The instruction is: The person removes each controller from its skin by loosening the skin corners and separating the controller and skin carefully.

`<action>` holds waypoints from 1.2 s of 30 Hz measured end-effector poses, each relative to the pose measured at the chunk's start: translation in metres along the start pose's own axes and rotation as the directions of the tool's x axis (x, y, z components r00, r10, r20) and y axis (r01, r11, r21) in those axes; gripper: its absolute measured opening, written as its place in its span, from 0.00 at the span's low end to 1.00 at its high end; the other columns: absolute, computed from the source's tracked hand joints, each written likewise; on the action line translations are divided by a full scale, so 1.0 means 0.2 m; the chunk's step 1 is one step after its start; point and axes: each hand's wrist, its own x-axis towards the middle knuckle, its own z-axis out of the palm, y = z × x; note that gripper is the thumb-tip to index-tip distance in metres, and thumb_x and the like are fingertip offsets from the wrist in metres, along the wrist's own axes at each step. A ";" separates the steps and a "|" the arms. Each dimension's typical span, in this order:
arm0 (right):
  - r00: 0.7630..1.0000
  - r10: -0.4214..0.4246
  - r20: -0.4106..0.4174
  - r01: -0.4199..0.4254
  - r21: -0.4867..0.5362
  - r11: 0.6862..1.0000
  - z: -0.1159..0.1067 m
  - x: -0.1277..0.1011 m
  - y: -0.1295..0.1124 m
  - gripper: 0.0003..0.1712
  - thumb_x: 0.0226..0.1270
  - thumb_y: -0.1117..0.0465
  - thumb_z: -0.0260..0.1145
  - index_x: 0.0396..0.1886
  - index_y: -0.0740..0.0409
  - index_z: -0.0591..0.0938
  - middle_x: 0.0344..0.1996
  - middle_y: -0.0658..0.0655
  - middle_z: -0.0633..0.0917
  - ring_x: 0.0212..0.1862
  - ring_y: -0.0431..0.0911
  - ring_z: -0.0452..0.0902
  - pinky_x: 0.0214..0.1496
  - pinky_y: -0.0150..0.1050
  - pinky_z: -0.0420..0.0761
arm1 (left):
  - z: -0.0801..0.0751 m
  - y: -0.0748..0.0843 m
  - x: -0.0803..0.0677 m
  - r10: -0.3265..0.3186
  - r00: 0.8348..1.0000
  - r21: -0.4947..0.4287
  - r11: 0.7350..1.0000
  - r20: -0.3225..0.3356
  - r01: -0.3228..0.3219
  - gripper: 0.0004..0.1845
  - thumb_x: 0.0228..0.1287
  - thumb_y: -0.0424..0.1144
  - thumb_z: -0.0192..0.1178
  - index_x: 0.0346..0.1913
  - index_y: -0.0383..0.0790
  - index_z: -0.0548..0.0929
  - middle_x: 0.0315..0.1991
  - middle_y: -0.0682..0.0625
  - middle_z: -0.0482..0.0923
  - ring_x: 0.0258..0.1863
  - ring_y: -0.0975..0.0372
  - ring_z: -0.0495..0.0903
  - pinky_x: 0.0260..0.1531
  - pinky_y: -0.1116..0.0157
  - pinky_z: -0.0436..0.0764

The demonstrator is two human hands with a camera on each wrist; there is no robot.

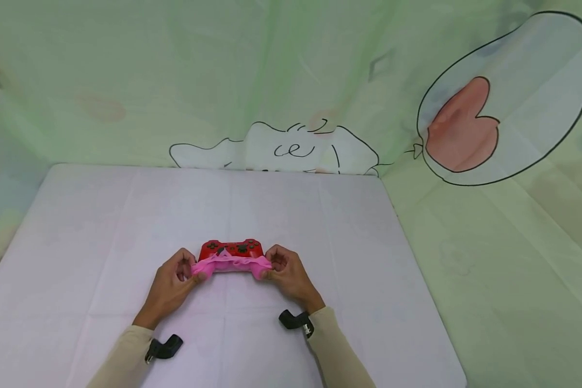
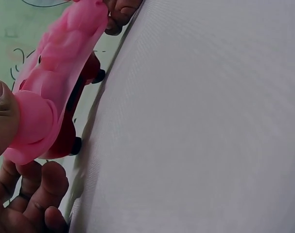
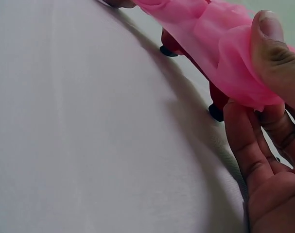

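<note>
A red game controller [image 1: 231, 249] with dark buttons lies on the white table [image 1: 126, 215]. A pink rubbery cover [image 1: 230, 264] stretches across its near side. My left hand [image 1: 177, 277] pinches the cover's left end [image 2: 33, 121] between thumb and fingers. My right hand [image 1: 283, 272] pinches the right end [image 3: 234, 68] the same way. In both wrist views the cover hangs bunched and partly peeled away from the red controller [image 2: 64, 138] [image 3: 217, 94], whose dark sticks point at the cloth.
The table's far edge meets a pale green printed curtain [image 1: 291, 81]. More of that cloth drapes to the right of the table [image 1: 504, 269]. Black wrist straps [image 1: 296, 320] sit on both beige sleeves.
</note>
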 end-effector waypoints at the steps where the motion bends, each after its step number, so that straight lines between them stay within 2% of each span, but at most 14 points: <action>1: 1.000 -0.004 -0.002 0.004 0.000 1.000 0.00 0.00 0.00 0.30 0.52 0.43 0.81 0.41 0.59 0.79 0.36 0.50 0.76 0.39 0.38 0.73 0.40 0.25 0.75 | 0.00 0.00 0.00 -0.004 1.000 0.001 1.000 0.000 0.004 0.20 0.57 0.37 0.80 0.40 0.44 0.75 0.25 0.51 0.70 0.28 0.65 0.69 0.32 0.69 0.69; 5: 1.000 -0.011 -0.014 0.011 -0.007 1.000 0.00 0.00 0.01 0.30 0.52 0.43 0.81 0.40 0.59 0.79 0.35 0.50 0.76 0.39 0.38 0.73 0.39 0.26 0.74 | 0.01 0.00 0.00 -0.013 1.000 0.006 1.000 -0.005 0.013 0.19 0.59 0.39 0.80 0.39 0.44 0.75 0.25 0.52 0.70 0.28 0.65 0.69 0.32 0.69 0.69; 11: 1.000 -0.001 -0.030 0.001 -0.006 1.000 0.01 -0.01 0.00 0.27 0.57 0.47 0.81 0.39 0.61 0.78 0.34 0.51 0.76 0.38 0.39 0.73 0.38 0.27 0.75 | 0.01 -0.01 0.00 -0.018 1.000 0.031 0.999 -0.016 0.019 0.19 0.59 0.40 0.80 0.39 0.45 0.75 0.25 0.52 0.69 0.28 0.64 0.70 0.32 0.70 0.69; 21: 0.997 0.035 -0.069 -0.036 -0.018 0.999 0.03 0.00 -0.02 0.18 0.60 0.65 0.82 0.39 0.63 0.78 0.34 0.52 0.77 0.37 0.39 0.73 0.38 0.27 0.76 | 0.03 0.00 0.00 -0.028 0.998 0.061 0.998 -0.056 0.032 0.20 0.58 0.42 0.81 0.39 0.45 0.76 0.24 0.52 0.70 0.27 0.65 0.70 0.29 0.69 0.68; 28: 0.993 0.057 -0.100 -0.058 -0.007 0.998 0.04 0.00 -0.03 0.17 0.60 0.67 0.81 0.38 0.61 0.78 0.32 0.51 0.77 0.34 0.39 0.72 0.35 0.27 0.74 | 0.04 0.01 0.00 -0.039 0.996 0.086 0.995 -0.077 0.046 0.20 0.58 0.42 0.81 0.39 0.45 0.75 0.24 0.53 0.70 0.26 0.66 0.69 0.27 0.69 0.68; 36: 0.987 0.052 -0.152 -0.061 -0.058 0.996 0.06 0.01 -0.01 0.17 0.60 0.64 0.82 0.38 0.59 0.80 0.28 0.49 0.78 0.32 0.39 0.72 0.33 0.27 0.72 | 0.05 0.01 0.00 -0.063 0.993 0.151 0.985 -0.101 0.078 0.20 0.61 0.47 0.79 0.41 0.45 0.76 0.25 0.52 0.71 0.26 0.65 0.69 0.28 0.69 0.68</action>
